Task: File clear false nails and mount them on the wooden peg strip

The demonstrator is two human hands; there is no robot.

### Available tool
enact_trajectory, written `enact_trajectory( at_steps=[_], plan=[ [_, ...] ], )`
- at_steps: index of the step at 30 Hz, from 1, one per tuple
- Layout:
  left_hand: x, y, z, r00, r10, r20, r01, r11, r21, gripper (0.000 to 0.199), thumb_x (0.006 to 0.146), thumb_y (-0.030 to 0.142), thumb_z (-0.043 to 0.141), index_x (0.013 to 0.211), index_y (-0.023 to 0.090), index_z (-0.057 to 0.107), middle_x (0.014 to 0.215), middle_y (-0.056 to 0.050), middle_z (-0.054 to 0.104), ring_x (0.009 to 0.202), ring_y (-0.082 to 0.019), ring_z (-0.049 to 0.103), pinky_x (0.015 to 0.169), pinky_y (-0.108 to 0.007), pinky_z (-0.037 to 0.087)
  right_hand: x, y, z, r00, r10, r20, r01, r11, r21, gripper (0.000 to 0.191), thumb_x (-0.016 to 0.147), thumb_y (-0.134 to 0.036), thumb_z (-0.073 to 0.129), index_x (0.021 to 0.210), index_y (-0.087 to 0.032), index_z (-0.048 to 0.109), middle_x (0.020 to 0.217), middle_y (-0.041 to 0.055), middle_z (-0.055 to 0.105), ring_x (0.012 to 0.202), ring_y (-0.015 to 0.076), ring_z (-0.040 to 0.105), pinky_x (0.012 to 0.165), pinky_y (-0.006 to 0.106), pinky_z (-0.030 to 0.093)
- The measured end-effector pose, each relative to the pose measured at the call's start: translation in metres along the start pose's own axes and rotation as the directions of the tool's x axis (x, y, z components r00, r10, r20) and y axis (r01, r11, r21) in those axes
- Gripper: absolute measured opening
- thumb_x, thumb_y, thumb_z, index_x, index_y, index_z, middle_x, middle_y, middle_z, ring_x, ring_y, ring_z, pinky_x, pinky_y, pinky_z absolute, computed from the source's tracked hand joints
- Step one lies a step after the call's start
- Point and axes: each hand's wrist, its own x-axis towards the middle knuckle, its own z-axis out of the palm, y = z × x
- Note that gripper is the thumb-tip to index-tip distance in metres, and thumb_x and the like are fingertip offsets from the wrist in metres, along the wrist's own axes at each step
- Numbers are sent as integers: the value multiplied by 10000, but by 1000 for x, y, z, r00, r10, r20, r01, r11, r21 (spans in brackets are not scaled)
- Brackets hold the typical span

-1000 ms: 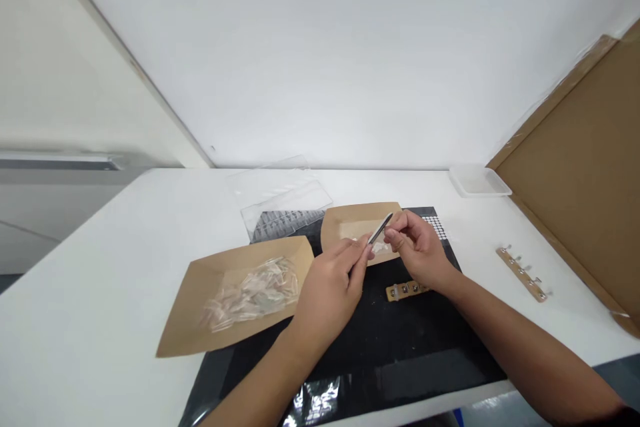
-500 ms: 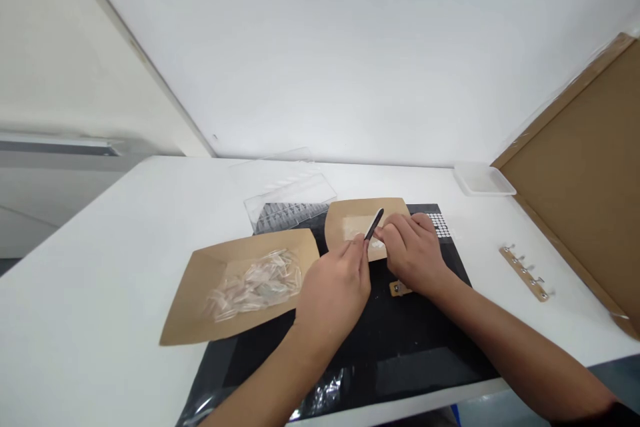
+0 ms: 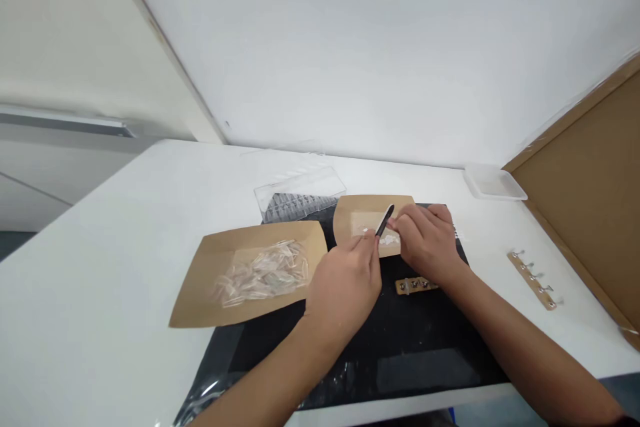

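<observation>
My left hand [image 3: 346,280] is closed around a slim black-and-white nail file [image 3: 385,220], its rounded end pointing up and away. Close to the file's upper part, my right hand [image 3: 429,240] is pinched, with its fingertips by the file's edge; whatever they hold is too small to make out. Both hands are over the near edge of a small brown paper tray [image 3: 345,213] with little white bits inside. Below my right wrist lies a short wooden strip with metal studs [image 3: 415,285], partly covered by the hand.
A larger brown paper tray [image 3: 195,293] of clear plastic pieces [image 3: 267,273] stands left. Behind are a clear plastic case [image 3: 300,193] and a translucent box [image 3: 495,183]. Right lies a wooden strip with upright pins [image 3: 533,280], near a cardboard wall [image 3: 590,167]. A black mat [image 3: 400,353] covers the front.
The view has shifted and tilted slightly, so the scene sits a little further right. More of the studded wooden strip shows below my right hand. Both hands keep their grip by the nail file.
</observation>
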Motion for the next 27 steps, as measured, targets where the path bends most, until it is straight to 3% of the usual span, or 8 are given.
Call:
enact_trajectory(
  at_steps=[2,7,12,16,20,24,27],
  plan=[
    [0,1,-1,1000,-10,2,10,1000,-4,261,1064,187,481,945,155,711,786,-67,743,652,-212,687,596,-325,442,0,1,0,999,31,-44,-31,1000,-1,255,1024,-127,594,821,-227,476,753,-21,650,660,147,503,737,359,309],
    [-1,2,-1,997,-44,65,44,999,9,259,1061,184,485,970,155,725,793,-72,758,636,-218,685,577,-329,424,1,3,-1,994,-79,78,77,997,28,210,1007,-85,560,852,-215,507,823,-7,679,694,150,532,745,356,316],
    [-2,2,-1,999,-30,39,31,1000,-6,267,1067,196,472,966,159,717,781,-62,743,633,-206,672,589,-323,424,4,4,-1,998,22,-57,-21,1000,16,279,1025,-121,589,799,-224,462,768,-25,676,638,133,497,719,357,297],
    [-2,0,-1,999,-19,35,19,1000,-21,253,1060,185,479,960,162,711,780,-62,748,627,-198,670,590,-313,416,2,5,2,999,-41,27,37,990,132,232,1043,-147,558,834,-223,492,799,-16,677,671,140,534,733,356,306],
    [-1,1,-2,999,-15,28,17,999,-51,297,1066,187,464,855,178,673,744,-46,721,601,-178,645,591,-303,410,0,4,2,999,35,-10,-34,995,98,235,1032,-108,544,832,-224,500,797,-18,678,663,138,532,745,360,299],
    [0,0,-3,1000,-17,8,17,1000,-13,269,1052,180,487,866,178,681,714,-44,702,584,-185,629,570,-311,379,-2,0,1,994,-70,83,61,992,107,233,1029,-115,545,828,-228,512,778,-23,651,686,146,520,742,359,294],
    [0,-2,-3,1000,-26,-8,25,1000,-11,294,1053,179,486,826,177,673,709,-46,690,589,-189,619,571,-325,362,-2,-1,2,1000,-21,19,20,997,76,234,1027,-128,577,827,-228,506,798,-22,669,684,143,516,736,359,288]
  ],
)
